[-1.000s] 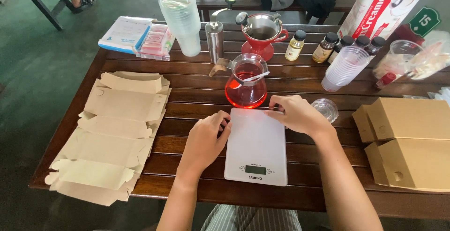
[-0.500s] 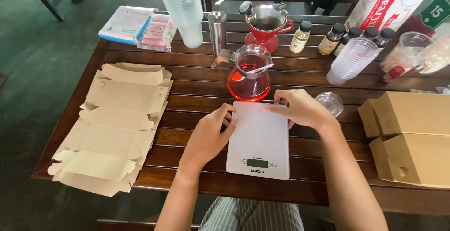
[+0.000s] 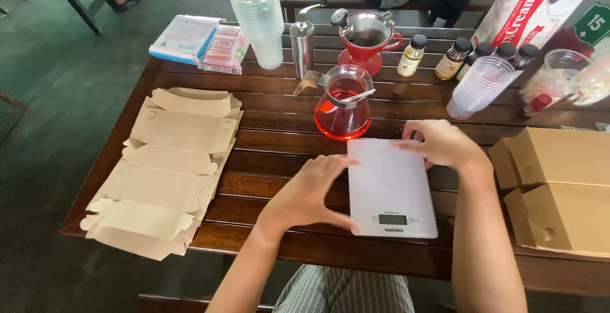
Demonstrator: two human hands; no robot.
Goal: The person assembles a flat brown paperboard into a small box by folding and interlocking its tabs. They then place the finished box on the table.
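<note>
Head camera: a flat white kitchen scale point(image 3: 391, 189) lies on the slatted wooden tabletop point(image 3: 273, 135), now drawn nearer the person than a second ago, when it sat close under the carafe. The left hand point(image 3: 311, 192) presses its spread fingers against the scale's left edge; the right hand point(image 3: 441, 142) rests over the far right corner, fingers curled on the rim. Both hands are touching the scale, not gripping it, so it seems to be being slid and squared up.

Just beyond the scale stands a glass carafe point(image 3: 343, 106) about half full of clear red liquid. Beyond the carafe, a red dripper point(image 3: 367, 36) with a metal filter holds dark grounds. Right of the scale, a leaning stack of clear plastic cups point(image 3: 480, 84) looks empty, and closed cardboard boxes point(image 3: 562, 192) sit at the tabletop's edge. Left of the scale lie flattened box blanks point(image 3: 168, 167).
</note>
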